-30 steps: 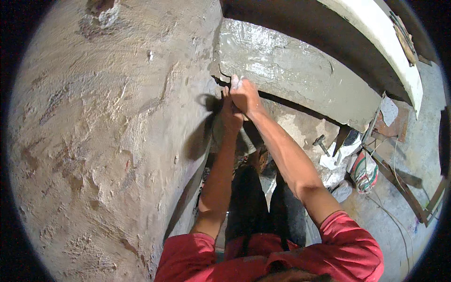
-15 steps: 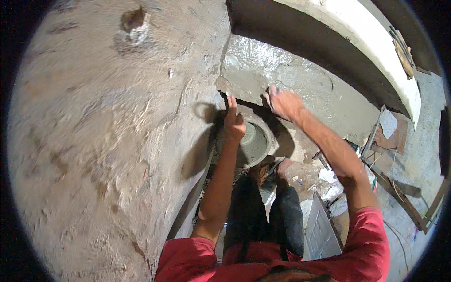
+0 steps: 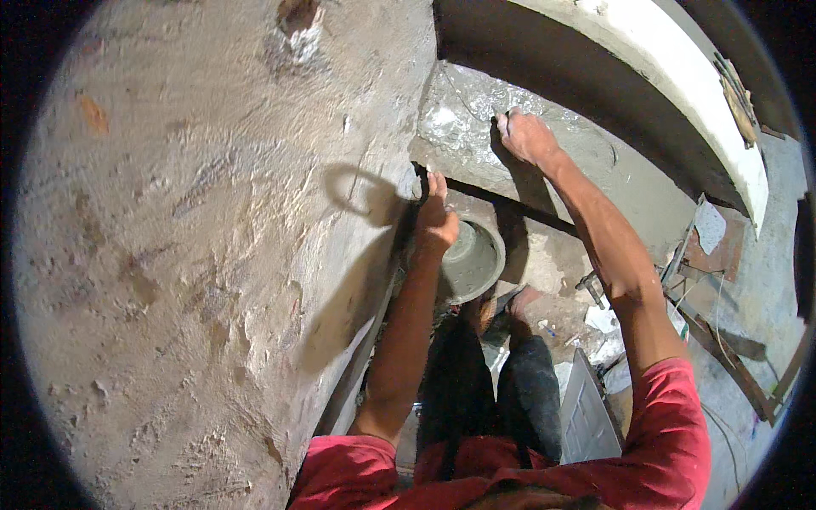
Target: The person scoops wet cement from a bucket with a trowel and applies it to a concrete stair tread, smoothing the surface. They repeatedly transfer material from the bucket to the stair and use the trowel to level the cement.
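My right hand point(image 3: 527, 138) is closed in a fist over the wet grey cement point(image 3: 633, 180) that coats the ledge. What the fist holds, if anything, is hidden beneath it. My left hand point(image 3: 437, 217) is at the ledge's front left corner, close by the wall, its visible fingers stretched out and nothing seen in it. Below and partly behind that hand stands a round basin point(image 3: 500, 262) with grey cement mix inside. The cement looks glossy and uneven at its left end, smoother toward the right.
A rough plastered wall point(image 3: 195, 255) rises on my left. Behind the ledge curves a pale-topped raised border point(image 3: 680, 85) with wooden-handled tools point(image 3: 738, 106) on it. A metal frame point(image 3: 735, 365) lies at right. Near my legs are a grey panel point(image 3: 588, 416) and scattered debris.
My right hand has moved from the ledge's front edge farther back across the wet cement. My left hand stays near the same corner. The whole view has shifted slightly.
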`<state>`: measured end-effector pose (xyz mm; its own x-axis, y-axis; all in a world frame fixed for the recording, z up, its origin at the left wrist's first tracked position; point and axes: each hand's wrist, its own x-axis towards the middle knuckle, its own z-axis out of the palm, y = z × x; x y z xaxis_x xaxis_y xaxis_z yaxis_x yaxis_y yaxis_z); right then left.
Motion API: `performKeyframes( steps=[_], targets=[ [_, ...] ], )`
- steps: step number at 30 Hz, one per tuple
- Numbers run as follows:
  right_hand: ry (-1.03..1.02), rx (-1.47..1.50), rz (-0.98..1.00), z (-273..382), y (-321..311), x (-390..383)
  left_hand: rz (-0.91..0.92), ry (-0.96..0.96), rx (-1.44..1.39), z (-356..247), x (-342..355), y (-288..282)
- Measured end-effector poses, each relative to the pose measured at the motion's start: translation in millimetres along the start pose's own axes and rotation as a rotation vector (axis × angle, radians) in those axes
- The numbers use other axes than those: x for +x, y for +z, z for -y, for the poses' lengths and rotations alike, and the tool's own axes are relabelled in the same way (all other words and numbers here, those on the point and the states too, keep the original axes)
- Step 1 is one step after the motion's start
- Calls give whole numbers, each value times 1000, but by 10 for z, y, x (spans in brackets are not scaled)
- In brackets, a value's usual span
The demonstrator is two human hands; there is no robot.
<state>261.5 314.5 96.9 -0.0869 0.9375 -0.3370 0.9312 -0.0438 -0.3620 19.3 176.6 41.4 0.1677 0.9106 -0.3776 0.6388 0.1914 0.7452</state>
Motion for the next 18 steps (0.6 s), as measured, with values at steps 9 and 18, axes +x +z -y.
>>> performKeyframes(
  steps=[9,18],
  targets=[
    [50,-12,247,177,-41,-922,110,-57,37,62,100,-66],
    [-165,-325,149,129,-213,-361,-62,239,34,141,-3,-106]
  ],
)
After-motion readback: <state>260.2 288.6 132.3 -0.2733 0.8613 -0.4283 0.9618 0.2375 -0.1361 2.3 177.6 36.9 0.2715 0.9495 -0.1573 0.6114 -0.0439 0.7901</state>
